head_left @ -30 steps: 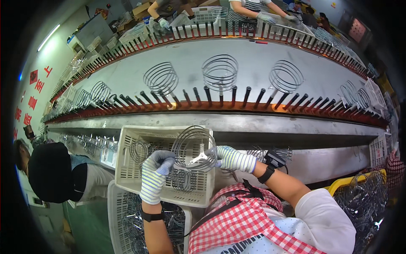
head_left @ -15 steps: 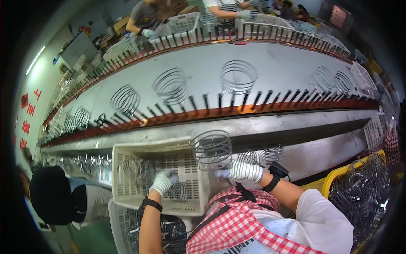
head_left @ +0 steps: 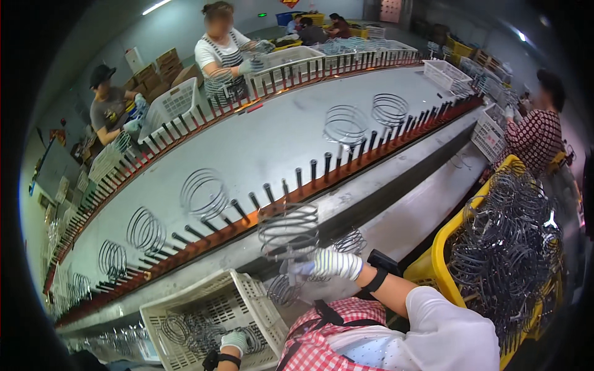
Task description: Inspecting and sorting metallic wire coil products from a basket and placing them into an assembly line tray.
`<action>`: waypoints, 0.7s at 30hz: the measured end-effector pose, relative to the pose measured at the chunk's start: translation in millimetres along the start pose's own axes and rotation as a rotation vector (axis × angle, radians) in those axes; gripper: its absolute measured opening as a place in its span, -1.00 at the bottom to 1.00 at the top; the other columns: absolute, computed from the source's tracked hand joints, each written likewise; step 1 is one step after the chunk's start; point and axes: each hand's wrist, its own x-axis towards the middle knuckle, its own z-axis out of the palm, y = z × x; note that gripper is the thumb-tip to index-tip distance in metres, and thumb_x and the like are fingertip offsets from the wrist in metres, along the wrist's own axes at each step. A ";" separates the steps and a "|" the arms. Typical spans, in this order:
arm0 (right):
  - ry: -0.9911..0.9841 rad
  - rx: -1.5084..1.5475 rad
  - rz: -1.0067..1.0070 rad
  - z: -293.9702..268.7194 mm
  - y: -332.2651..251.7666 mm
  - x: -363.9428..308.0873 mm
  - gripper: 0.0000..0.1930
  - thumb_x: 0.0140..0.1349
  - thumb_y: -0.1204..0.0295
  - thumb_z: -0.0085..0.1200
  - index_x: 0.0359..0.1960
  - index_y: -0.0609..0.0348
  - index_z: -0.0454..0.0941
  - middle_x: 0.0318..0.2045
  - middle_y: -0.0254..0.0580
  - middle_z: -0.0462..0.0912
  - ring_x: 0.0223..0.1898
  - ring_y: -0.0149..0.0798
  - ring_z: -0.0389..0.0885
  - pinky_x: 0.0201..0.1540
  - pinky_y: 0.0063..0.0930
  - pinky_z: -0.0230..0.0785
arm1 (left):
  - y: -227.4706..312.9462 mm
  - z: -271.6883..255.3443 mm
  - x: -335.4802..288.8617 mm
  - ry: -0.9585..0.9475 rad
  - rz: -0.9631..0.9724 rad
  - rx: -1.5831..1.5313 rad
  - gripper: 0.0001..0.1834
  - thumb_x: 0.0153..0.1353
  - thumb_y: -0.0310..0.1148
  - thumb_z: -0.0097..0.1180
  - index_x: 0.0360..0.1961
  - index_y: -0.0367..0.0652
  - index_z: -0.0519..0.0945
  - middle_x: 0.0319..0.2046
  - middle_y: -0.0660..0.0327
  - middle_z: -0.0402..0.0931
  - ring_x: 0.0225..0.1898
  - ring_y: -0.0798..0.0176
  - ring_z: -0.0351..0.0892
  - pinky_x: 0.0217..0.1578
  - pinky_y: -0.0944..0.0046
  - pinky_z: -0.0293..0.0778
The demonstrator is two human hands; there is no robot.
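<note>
My right hand (head_left: 334, 264), in a striped white glove, is closed at the base of an upright wire coil (head_left: 288, 227). The coil's several loose dark rings stand above the fingers, in front of the row of posts. Low in the white plastic crate (head_left: 244, 295), my gloved left hand (head_left: 235, 342) lies against a small wire coil (head_left: 254, 337). Its fingers are too small and partly hidden to tell their grip. More wire coils (head_left: 197, 332) lie tangled in the crate beside that hand.
A long grey table (head_left: 272, 139) carries rows of upright black posts (head_left: 314, 168), some with coils on them. A yellow bin (head_left: 440, 247) heaped with dark wire parts (head_left: 504, 247) stands at my right. Several co-workers are around the table, one in a striped apron (head_left: 232, 59) across it.
My view has turned to the right, so the crate sits lower and the yellow bin shows more. My right hand still holds its coil. My left hand is now against the small coil.
</note>
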 end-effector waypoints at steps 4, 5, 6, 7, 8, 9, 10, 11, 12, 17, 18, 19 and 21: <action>0.183 -0.137 -0.116 -5.9 -14.1 3.1 -0.62 0.20 0.18 0.02 -0.07 0.18 0.45 -0.48 -0.35 0.57 -0.40 -0.53 0.47 -0.34 -0.63 0.34 | -18.8 13.8 2.5 0.015 -0.045 0.058 -0.68 0.11 -0.27 -0.11 -0.14 0.02 0.57 -0.11 0.15 0.53 -0.07 0.08 0.52 -0.15 0.04 0.44; 0.225 -0.130 -0.160 -4.6 -15.3 5.0 -0.62 0.20 0.18 0.02 -0.07 0.19 0.45 -0.48 -0.35 0.57 -0.40 -0.52 0.47 -0.34 -0.63 0.34 | -26.1 13.9 5.4 0.011 -0.031 0.084 -0.68 0.10 -0.27 -0.10 -0.14 0.02 0.58 -0.13 0.15 0.54 -0.08 0.08 0.53 -0.16 0.04 0.45; 0.233 -0.134 -0.167 -2.9 -17.2 6.5 -0.62 0.20 0.18 0.02 -0.07 0.19 0.45 -0.48 -0.35 0.57 -0.40 -0.52 0.47 -0.34 -0.63 0.34 | -32.2 19.4 9.0 0.010 -0.020 0.108 -0.67 0.09 -0.23 -0.11 -0.15 0.02 0.58 -0.15 0.15 0.55 -0.08 0.09 0.53 -0.17 0.04 0.45; 0.246 -0.118 -0.217 -1.0 -19.1 8.0 -0.63 0.20 0.22 0.03 -0.05 0.18 0.44 -0.39 -0.31 0.56 -0.34 -0.49 0.49 -0.30 -0.61 0.36 | -38.5 25.8 10.3 0.017 -0.017 0.115 -0.67 0.09 -0.23 -0.11 -0.15 0.02 0.58 -0.15 0.15 0.55 -0.08 0.09 0.53 -0.17 0.04 0.45; 0.264 -0.103 -0.265 -2.1 -19.9 7.5 -0.65 0.19 0.27 0.04 -0.04 0.18 0.43 -0.30 -0.28 0.55 -0.29 -0.46 0.52 -0.26 -0.59 0.38 | -39.9 25.6 3.9 0.085 0.013 0.127 -0.70 0.08 -0.27 -0.08 -0.19 -0.03 0.58 -0.20 0.12 0.56 -0.13 0.07 0.54 -0.19 0.05 0.45; 0.287 -0.092 -0.314 -3.9 -22.1 4.7 -0.66 0.19 0.31 0.05 -0.03 0.17 0.42 -0.21 -0.25 0.55 -0.23 -0.43 0.54 -0.23 -0.57 0.40 | -38.7 21.9 -7.1 0.156 0.048 0.139 -0.73 0.06 -0.30 -0.05 -0.23 -0.08 0.59 -0.26 0.09 0.58 -0.18 0.04 0.56 -0.22 0.05 0.44; 0.375 -0.248 -0.396 -11.0 -22.5 0.6 -0.64 0.18 0.29 0.06 -0.02 0.18 0.42 -0.22 -0.27 0.54 -0.22 -0.42 0.50 -0.15 -0.53 0.36 | -29.6 5.0 -31.3 0.338 0.080 0.057 -0.76 0.16 -0.30 -0.10 -0.36 -0.17 0.59 -0.34 0.09 0.58 -0.36 0.11 0.57 -0.36 0.13 0.45; 0.386 -0.251 -0.400 -15.7 -21.5 1.8 -0.64 0.18 0.29 0.06 -0.02 0.18 0.42 -0.22 -0.27 0.54 -0.22 -0.42 0.50 -0.15 -0.53 0.36 | -31.6 2.5 -45.7 0.472 0.154 0.126 -0.72 0.14 -0.27 -0.18 -0.40 -0.03 0.61 -0.36 0.10 0.58 -0.36 0.03 0.58 -0.37 0.03 0.47; 0.482 -0.392 -0.458 -21.3 -20.5 2.1 -0.66 0.19 0.31 0.05 -0.03 0.17 0.43 -0.20 -0.29 0.53 -0.21 -0.44 0.48 -0.14 -0.54 0.35 | -33.3 -4.0 -56.1 0.453 0.143 0.118 -0.74 0.13 -0.28 -0.18 -0.40 -0.02 0.61 -0.39 0.11 0.58 -0.37 0.04 0.58 -0.38 0.05 0.47; 0.841 -0.070 -0.640 -31.9 -31.9 12.2 -0.64 0.16 0.26 0.09 -0.07 0.21 0.46 -0.28 -0.31 0.53 -0.39 -0.50 0.48 -0.33 -0.61 0.39 | -60.4 -19.8 -92.9 0.449 0.118 0.005 -0.80 0.09 -0.29 -0.09 -0.37 0.01 0.60 -0.36 0.12 0.56 -0.32 0.07 0.56 -0.36 0.08 0.46; 0.895 0.002 -0.700 -36.8 -30.3 16.6 -0.65 0.17 0.34 0.08 -0.02 0.18 0.42 -0.33 -0.41 0.50 -0.39 -0.58 0.39 -0.38 -0.72 0.28 | -67.5 -22.3 -100.8 0.544 0.132 -0.069 -0.82 0.05 -0.28 -0.03 -0.35 0.01 0.58 -0.31 0.12 0.54 -0.30 0.08 0.55 -0.35 0.09 0.46; 0.992 0.038 -0.654 -44.6 -29.0 17.8 -0.67 0.16 0.31 0.11 -0.09 0.20 0.47 -0.44 -0.46 0.47 -0.45 -0.59 0.38 -0.43 -0.71 0.25 | -73.8 -22.7 -104.8 0.639 0.146 -0.146 -0.82 0.02 -0.28 0.03 -0.33 0.00 0.57 -0.27 0.13 0.53 -0.27 0.08 0.54 -0.33 0.10 0.45; 1.117 -0.025 -0.730 -63.3 -25.1 24.7 -0.63 0.17 0.20 0.07 -0.13 0.24 0.47 -0.54 -0.38 0.48 -0.55 -0.54 0.45 -0.46 -0.68 0.38 | -87.2 -17.1 -111.3 0.688 0.089 -0.270 -0.74 -0.03 -0.29 0.11 -0.26 -0.07 0.55 -0.26 0.07 0.51 -0.23 0.02 0.51 -0.22 0.12 0.43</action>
